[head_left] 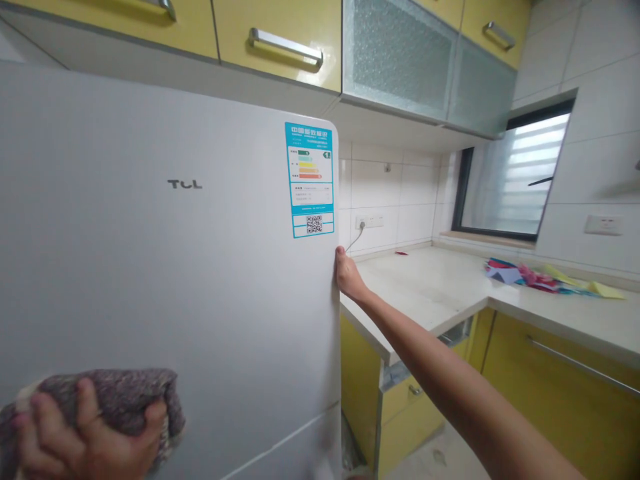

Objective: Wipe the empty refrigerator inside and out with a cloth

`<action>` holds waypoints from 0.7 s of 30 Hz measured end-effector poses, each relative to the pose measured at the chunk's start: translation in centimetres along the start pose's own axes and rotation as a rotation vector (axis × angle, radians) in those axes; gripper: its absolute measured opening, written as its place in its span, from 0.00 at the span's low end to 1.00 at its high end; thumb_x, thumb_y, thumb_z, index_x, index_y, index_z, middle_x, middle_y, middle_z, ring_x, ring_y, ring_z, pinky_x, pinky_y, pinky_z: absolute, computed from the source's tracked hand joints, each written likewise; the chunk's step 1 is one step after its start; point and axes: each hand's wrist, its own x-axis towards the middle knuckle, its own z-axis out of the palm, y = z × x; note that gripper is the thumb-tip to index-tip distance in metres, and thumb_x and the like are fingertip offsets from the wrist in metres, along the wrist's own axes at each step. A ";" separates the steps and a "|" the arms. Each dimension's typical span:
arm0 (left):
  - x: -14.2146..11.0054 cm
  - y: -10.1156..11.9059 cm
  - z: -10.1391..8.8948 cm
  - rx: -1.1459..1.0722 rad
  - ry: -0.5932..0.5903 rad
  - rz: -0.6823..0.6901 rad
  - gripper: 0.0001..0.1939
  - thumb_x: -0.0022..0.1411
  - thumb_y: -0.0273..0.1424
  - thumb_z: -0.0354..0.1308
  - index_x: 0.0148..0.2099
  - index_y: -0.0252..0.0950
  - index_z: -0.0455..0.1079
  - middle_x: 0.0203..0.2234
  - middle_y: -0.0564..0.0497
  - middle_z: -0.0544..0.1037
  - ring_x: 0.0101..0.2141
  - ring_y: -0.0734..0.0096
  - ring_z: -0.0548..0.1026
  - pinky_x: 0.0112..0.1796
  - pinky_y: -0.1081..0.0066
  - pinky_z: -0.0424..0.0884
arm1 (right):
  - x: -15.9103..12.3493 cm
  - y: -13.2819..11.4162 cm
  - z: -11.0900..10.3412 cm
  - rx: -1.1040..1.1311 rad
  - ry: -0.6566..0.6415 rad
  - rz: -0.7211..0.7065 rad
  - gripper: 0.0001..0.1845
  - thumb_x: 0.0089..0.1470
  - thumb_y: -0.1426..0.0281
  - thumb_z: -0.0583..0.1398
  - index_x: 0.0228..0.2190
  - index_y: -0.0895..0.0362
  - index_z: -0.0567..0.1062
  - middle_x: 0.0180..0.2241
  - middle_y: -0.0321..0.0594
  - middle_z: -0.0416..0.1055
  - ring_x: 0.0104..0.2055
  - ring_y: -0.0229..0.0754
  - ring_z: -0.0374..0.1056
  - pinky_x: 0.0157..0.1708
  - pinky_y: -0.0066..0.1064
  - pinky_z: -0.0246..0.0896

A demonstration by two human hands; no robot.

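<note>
A white fridge door (pixel 165 267) with a TCL logo fills the left half of the view; a blue energy label (pixel 310 179) is stuck at its top right corner. My right hand (pixel 349 275) reaches out and grips the door's right edge, fingers curled behind it and hidden. My left hand (pixel 83 437), at the bottom left, is closed on a grey-brown knitted cloth (pixel 125 397) pressed against the door's lower part.
A pale L-shaped countertop (pixel 430 287) runs right of the fridge over yellow cabinets (pixel 555 393). Colourful paper scraps (pixel 540 277) lie near the window (pixel 520 177). Yellow and frosted-glass wall cabinets (pixel 400 57) hang overhead. A cable is plugged into a wall socket (pixel 363 223).
</note>
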 end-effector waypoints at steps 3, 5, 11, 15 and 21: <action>5.9 7.6 -0.2 0.044 0.179 0.154 0.58 0.58 0.49 0.67 0.83 0.55 0.42 0.82 0.46 0.44 0.75 0.17 0.49 0.67 0.17 0.53 | 0.2 0.4 0.0 0.029 -0.010 -0.025 0.51 0.65 0.27 0.39 0.43 0.53 0.82 0.41 0.50 0.81 0.56 0.62 0.75 0.62 0.51 0.67; 9.3 13.4 0.5 0.057 0.193 0.287 0.56 0.61 0.50 0.67 0.83 0.53 0.43 0.82 0.44 0.47 0.76 0.24 0.51 0.70 0.23 0.52 | 0.3 0.4 -0.4 0.042 -0.024 -0.041 0.50 0.64 0.26 0.40 0.43 0.53 0.81 0.40 0.48 0.81 0.53 0.60 0.75 0.59 0.50 0.70; 9.1 24.6 6.0 -0.034 -0.239 0.881 0.50 0.71 0.47 0.62 0.84 0.39 0.43 0.81 0.42 0.45 0.80 0.47 0.44 0.77 0.46 0.45 | 1.2 -0.8 -2.8 0.151 -0.273 0.029 0.52 0.57 0.22 0.45 0.40 0.56 0.79 0.37 0.48 0.80 0.40 0.52 0.74 0.33 0.38 0.72; 0.4 25.0 11.1 -0.062 -0.514 1.326 0.45 0.71 0.49 0.62 0.79 0.29 0.57 0.80 0.36 0.51 0.79 0.48 0.50 0.76 0.57 0.51 | 1.3 -1.7 -3.6 0.193 -0.344 0.076 0.54 0.54 0.20 0.48 0.41 0.58 0.80 0.40 0.51 0.81 0.42 0.52 0.75 0.31 0.34 0.71; -8.7 25.5 15.3 -0.242 -0.621 1.380 0.15 0.67 0.34 0.64 0.54 0.42 0.83 0.54 0.45 0.86 0.58 0.56 0.81 0.65 0.59 0.70 | 0.4 -2.9 -3.7 0.179 -0.385 0.130 0.54 0.58 0.22 0.44 0.46 0.57 0.81 0.44 0.50 0.82 0.45 0.50 0.76 0.34 0.32 0.73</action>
